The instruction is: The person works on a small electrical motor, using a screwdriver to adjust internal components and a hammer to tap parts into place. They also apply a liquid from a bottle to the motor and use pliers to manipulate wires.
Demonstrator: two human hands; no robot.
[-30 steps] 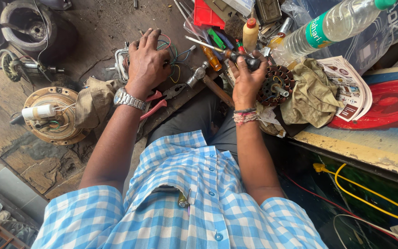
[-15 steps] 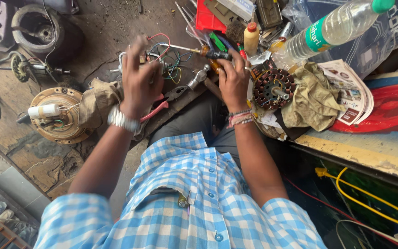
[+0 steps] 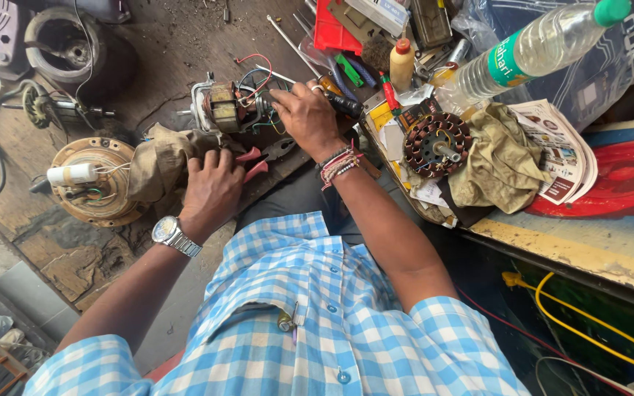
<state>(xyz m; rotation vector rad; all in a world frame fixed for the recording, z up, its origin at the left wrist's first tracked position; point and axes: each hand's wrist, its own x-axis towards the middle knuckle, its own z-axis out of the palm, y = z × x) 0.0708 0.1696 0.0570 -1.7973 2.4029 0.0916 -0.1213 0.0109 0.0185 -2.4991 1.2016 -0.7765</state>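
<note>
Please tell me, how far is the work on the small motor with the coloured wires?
Done: the small motor lies stripped of any casing, windings and wires bare. In hand: the right hand rests on its wires, gripping a dark-handled tool; the left hand lies on the red-handled pliers. Left: the wires hang loose and no cover is on.

A clear plastic bottle (image 3: 533,50) with a green cap is lying toward the surface's far right corner. Below it, a folded newspaper (image 3: 563,150) is overlapping a red round lid (image 3: 625,180), with an olive cloth (image 3: 497,165) bunching beside 1 copper-wound stator (image 3: 434,144). A round brass-coloured motor housing (image 3: 89,183) is sitting at the left edge.
</note>
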